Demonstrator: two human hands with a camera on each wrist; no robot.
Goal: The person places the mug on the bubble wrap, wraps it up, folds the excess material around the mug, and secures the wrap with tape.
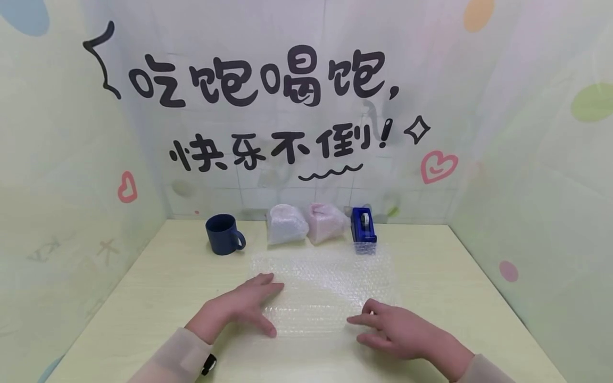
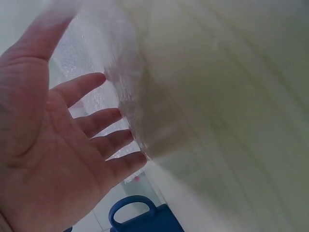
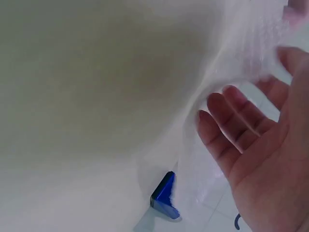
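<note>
Left hand [image 1: 246,306], fingers spread, touches one side of the wrap [image 1: 318,290]; right hand [image 1: 397,330], fingers loosely apart, seems to touch the other. Wrap lies between and beyond them, mug [image 1: 221,235] past the left.

a pale table [image 1: 440,287] bears a blue mug [image 1: 221,238], two wrapped bundles [image 1: 287,225], a tape dispenser [image 1: 360,230] and bubble wrap [image 1: 321,279].

Back wall [image 1: 421,69] | lettering [image 1: 301,80] | 吃饱喝饱, 快乐不倒!

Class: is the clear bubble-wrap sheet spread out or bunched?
Spread out: the sheet stretches from left hand to right hand, far edge overlapping the blue plastic tape dispenser.
</note>
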